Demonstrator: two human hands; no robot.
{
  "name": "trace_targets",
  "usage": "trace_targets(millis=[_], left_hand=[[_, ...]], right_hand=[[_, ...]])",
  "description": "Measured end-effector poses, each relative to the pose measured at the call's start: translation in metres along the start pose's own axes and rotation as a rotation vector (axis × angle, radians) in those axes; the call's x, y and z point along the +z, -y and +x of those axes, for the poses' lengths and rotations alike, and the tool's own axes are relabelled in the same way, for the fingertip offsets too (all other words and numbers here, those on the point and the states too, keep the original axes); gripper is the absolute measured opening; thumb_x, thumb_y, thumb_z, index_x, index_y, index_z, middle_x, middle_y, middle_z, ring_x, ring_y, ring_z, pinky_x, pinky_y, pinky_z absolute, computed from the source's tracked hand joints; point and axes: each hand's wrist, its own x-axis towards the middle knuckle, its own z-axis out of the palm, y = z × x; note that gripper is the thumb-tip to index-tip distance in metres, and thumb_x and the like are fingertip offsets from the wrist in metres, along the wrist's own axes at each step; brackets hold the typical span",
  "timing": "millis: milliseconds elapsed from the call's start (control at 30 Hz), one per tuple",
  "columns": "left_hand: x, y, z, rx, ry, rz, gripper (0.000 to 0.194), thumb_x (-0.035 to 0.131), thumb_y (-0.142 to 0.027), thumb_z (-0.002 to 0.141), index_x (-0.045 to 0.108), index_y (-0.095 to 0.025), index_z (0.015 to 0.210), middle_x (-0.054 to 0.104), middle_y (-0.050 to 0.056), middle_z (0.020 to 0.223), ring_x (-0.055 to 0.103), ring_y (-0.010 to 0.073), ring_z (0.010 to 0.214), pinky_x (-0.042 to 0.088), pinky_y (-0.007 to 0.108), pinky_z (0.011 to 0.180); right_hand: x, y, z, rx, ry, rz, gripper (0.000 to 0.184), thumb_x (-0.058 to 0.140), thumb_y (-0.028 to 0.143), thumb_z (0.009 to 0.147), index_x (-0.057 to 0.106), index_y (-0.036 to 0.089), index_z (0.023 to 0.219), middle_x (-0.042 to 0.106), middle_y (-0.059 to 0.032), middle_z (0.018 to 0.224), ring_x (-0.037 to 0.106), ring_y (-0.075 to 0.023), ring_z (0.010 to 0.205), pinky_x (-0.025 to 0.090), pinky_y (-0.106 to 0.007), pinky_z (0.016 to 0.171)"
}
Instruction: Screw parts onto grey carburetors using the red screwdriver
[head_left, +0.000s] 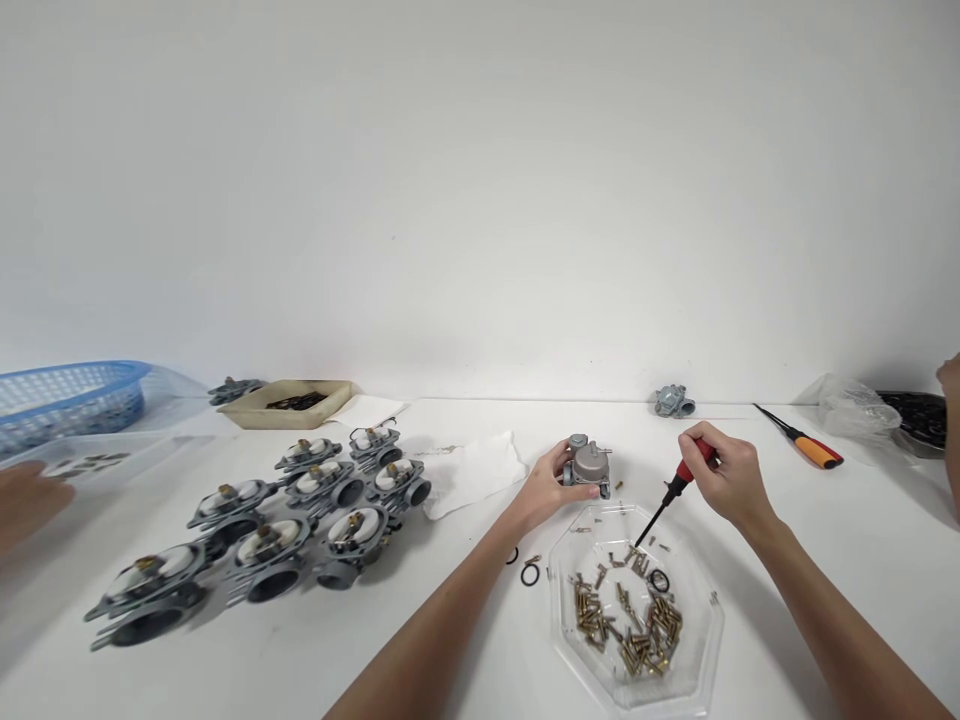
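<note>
White wall (480,200) fills the upper half of the frame, with a white table (862,540) below it. Right of centre, the right hand (727,475) has its fingers clamped around the handle of a red screwdriver (680,478), which slants down to the left. Its dark tip reaches over a clear tray (556,605) at lower right of centre, close to small screws; whether it touches any, I cannot tell. The left hand (547,490) grips a carburetor (591,462) just above the tray, thumb along its near side, other fingers at its left.

Brass screws (634,655) lie heaped in the tray along with a black ring (650,580). More black rings (530,585) sit on the table just left of it. Further left come a white sheet (480,470) and eight open carburetors (322,485) with white inserts.

Toward the upper right lie a grey carburetor (675,402), an orange-handled screwdriver (817,450) and a plastic bag (851,410). At centre left stand a cream bin (240,408) and a blue basket (124,405). Another person's blurred hand (34,500) enters at the left edge.
</note>
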Motion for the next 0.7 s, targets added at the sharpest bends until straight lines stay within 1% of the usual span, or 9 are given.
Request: trace_targets(millis=[100,167,233,300,400,500,567,700], left_hand=[[0.000,0.002,0.000,-0.039,-0.029,-0.003,0.105,0.093,-0.037,0.055,0.043,-0.020,0.146,0.043,0.017,0.153,0.032,0.0375,0.146,0.027,0.051,0.120],[-0.001,0.004,0.001,-0.050,-0.031,-0.003,0.109,0.094,-0.038,0.054,0.041,-0.020,0.147,0.042,0.017,0.154,0.031,0.0378,0.146,0.027,0.051,0.121],[-0.001,0.004,0.001,-0.058,-0.030,-0.001,0.108,0.094,-0.038,0.054,0.042,-0.019,0.147,0.043,0.017,0.154,0.031,0.0383,0.146,0.027,0.051,0.120],[-0.001,0.002,0.000,-0.044,-0.017,-0.004,0.103,0.093,-0.037,0.055,0.045,-0.020,0.144,0.046,0.016,0.152,0.034,0.0380,0.145,0.028,0.050,0.120],[-0.001,-0.004,-0.002,0.026,0.046,-0.010,0.088,0.090,-0.035,0.062,0.050,-0.020,0.139,0.053,0.014,0.146,0.042,0.0354,0.140,0.032,0.049,0.118],[-0.001,-0.007,-0.003,0.084,0.099,-0.019,0.078,0.087,-0.034,0.067,0.054,-0.020,0.136,0.059,0.014,0.140,0.050,0.0334,0.133,0.037,0.047,0.114],[-0.001,-0.006,-0.003,0.096,0.098,-0.028,0.080,0.087,-0.034,0.067,0.053,-0.020,0.138,0.058,0.013,0.141,0.051,0.0326,0.133,0.036,0.047,0.115],[-0.001,0.003,-0.001,0.082,0.051,-0.025,0.094,0.090,-0.036,0.063,0.046,-0.021,0.144,0.052,0.015,0.146,0.043,0.0338,0.140,0.033,0.048,0.117]], right_hand=[[0.000,-0.001,0.000,0.021,0.036,0.013,0.025,0.051,0.026,0.093,0.055,0.021,0.069,0.055,0.0049,0.047,0.039,-0.0090,0.040,0.034,-0.024,0.045],[0.001,-0.002,0.000,0.053,0.063,0.034,0.024,0.052,0.028,0.093,0.055,0.021,0.070,0.057,0.0041,0.048,0.041,-0.0096,0.041,0.034,-0.024,0.046],[0.001,-0.004,-0.001,0.092,0.080,0.058,0.024,0.052,0.029,0.093,0.056,0.021,0.071,0.058,0.0037,0.049,0.041,-0.0103,0.043,0.035,-0.025,0.047],[0.000,-0.006,0.000,0.139,0.067,0.089,0.024,0.054,0.031,0.092,0.057,0.021,0.071,0.056,0.0035,0.051,0.042,-0.0110,0.046,0.035,-0.025,0.049],[-0.001,-0.011,0.002,0.234,-0.011,0.161,0.026,0.056,0.034,0.091,0.058,0.021,0.069,0.053,0.0029,0.053,0.044,-0.0125,0.053,0.038,-0.025,0.053],[-0.003,-0.016,0.005,0.343,-0.109,0.258,0.027,0.060,0.038,0.088,0.059,0.020,0.068,0.047,0.0028,0.056,0.041,-0.0126,0.055,0.036,-0.025,0.051],[-0.004,-0.019,0.007,0.417,-0.167,0.348,0.027,0.063,0.040,0.086,0.059,0.019,0.068,0.044,0.0029,0.058,0.038,-0.0117,0.055,0.033,-0.024,0.047],[-0.003,-0.021,0.010,0.514,-0.254,0.510,0.027,0.067,0.040,0.082,0.059,0.019,0.068,0.042,0.0035,0.058,0.033,-0.0095,0.051,0.028,-0.021,0.042]])
